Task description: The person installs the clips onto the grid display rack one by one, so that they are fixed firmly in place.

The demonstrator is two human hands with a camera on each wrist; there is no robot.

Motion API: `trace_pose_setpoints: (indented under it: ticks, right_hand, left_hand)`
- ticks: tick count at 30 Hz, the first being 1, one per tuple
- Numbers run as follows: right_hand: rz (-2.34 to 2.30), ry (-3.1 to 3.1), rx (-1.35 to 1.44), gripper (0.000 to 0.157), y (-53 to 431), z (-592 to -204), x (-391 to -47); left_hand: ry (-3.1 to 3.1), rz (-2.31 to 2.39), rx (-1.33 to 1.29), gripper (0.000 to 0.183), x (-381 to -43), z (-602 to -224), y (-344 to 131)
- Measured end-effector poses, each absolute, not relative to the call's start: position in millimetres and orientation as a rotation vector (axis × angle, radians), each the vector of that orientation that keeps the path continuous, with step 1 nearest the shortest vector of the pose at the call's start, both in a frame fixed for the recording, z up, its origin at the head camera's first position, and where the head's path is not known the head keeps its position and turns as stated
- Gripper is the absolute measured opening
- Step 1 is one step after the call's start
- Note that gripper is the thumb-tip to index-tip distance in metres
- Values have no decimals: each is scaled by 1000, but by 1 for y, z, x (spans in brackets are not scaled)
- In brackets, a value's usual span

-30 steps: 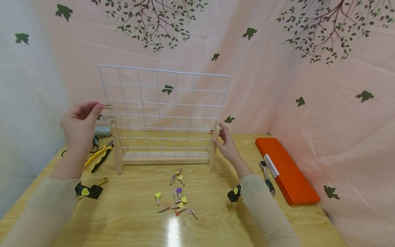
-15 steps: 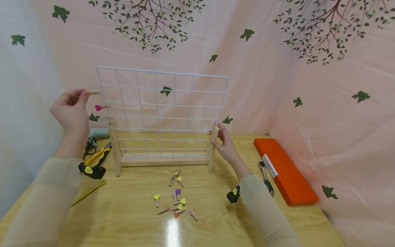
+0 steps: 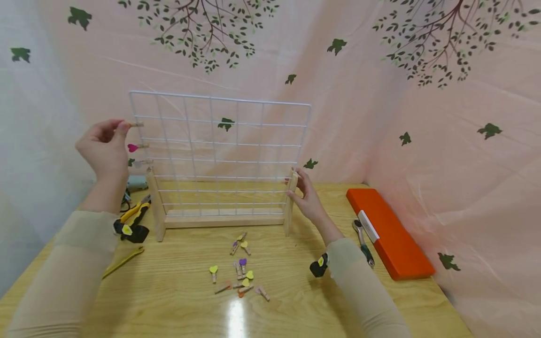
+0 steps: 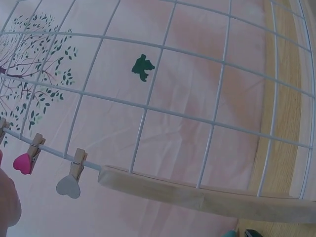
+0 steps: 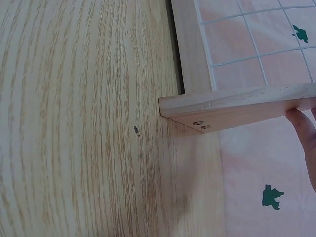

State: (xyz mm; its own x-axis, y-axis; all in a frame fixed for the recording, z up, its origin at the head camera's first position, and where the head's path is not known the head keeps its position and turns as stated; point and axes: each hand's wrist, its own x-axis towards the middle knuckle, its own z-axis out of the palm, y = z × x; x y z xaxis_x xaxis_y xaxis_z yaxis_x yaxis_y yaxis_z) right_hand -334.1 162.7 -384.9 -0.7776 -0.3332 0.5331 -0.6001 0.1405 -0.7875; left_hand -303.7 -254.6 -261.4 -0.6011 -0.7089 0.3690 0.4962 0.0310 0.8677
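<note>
The left hand (image 3: 103,148) pinches a peg (image 3: 136,124) between thumb and fingertips; the peg's wooden tip meets the left side wire of the white grid (image 3: 224,157). Whether it bites on the wire I cannot tell. Below it, clipped to the same wire, are a pink peg (image 4: 28,159) and then a grey peg (image 4: 71,177), just above the left post (image 3: 156,206) of the wooden stand. The right hand (image 3: 307,195) grasps the upper part of the right post (image 3: 290,204), thumb against its wood. The stand is upright near the back edge of the worktop (image 3: 177,300). Loose pegs (image 3: 243,262) with yellow, purple, orange and pink hearts lie between the stand and the front edge.

Along the right edge lies an orange box (image 3: 401,249) with a white label (image 3: 369,226); any print on it is too small to read. A ratchet (image 3: 363,241) lies just beside it. Toward the back left corner are yellow-and-black pliers (image 3: 137,211), and a yellow tool (image 3: 127,260) lies nearer the front, partly behind the left sleeve (image 3: 63,272).
</note>
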Motion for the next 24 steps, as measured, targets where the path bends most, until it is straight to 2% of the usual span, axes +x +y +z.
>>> trace_pose_setpoints:
  ticks: [6, 14, 24]
  right_hand:
    - [1672, -2190, 913, 61, 162, -385, -335]
    - [1708, -2192, 916, 63, 163, -385, -334]
    - [1673, -2219, 902, 63, 164, -386, -333]
  left_hand:
    - [-1481, -1683, 211, 33, -292, -260, -252]
    - [-1755, -1256, 201, 35, -275, -270, -246]
    - [-2263, -1041, -210, 53, -240, -308, -211]
